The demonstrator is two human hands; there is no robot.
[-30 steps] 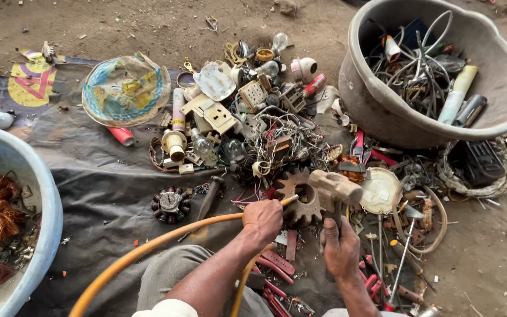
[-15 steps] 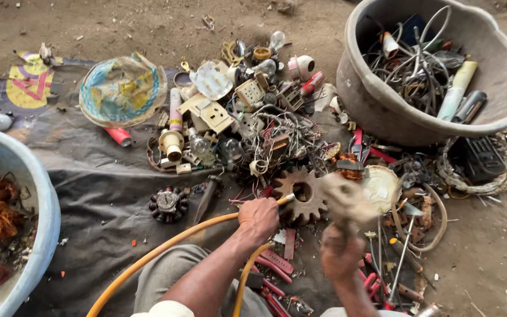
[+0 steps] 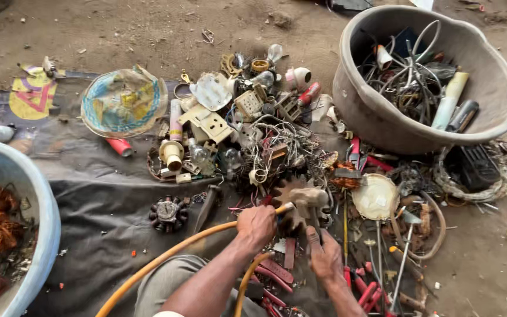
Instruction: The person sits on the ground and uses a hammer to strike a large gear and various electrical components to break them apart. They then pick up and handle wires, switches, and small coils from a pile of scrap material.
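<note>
Bare, packed dirt ground [image 3: 148, 29] lay under everything, with a dark grey tarp [image 3: 101, 205] spread over it and heaped with scrap. On the tarp sat a crumpled round plate [image 3: 123, 101] with faded blue and yellow print, beige plastic switch plates [image 3: 209, 120], tangled wire [image 3: 280, 147], a small round toothed motor part [image 3: 167, 211] and red-handled tools [image 3: 365, 290]. At upper right stood a large grey tub [image 3: 377, 117] holding bent wires and tubes; at the left edge a light blue tub [image 3: 36, 211] held coppery wire windings.

Near the middle, a rusty brown gear [image 3: 286, 194] with blunt teeth lay flat on the scrap pile, just in front of the person's knees. The left hand [image 3: 256, 226] was clenched around the end of a yellow-orange hose [image 3: 165, 261], its tip resting against the gear's near edge. The right hand [image 3: 325, 258] was clamped on the dark handle of a hammer [image 3: 309, 199], whose worn, pale head sat over the right side of the gear, touching or just above it; which one I could not tell. A pale round dish [image 3: 375, 196] lay just to the right of the hammer head
</note>
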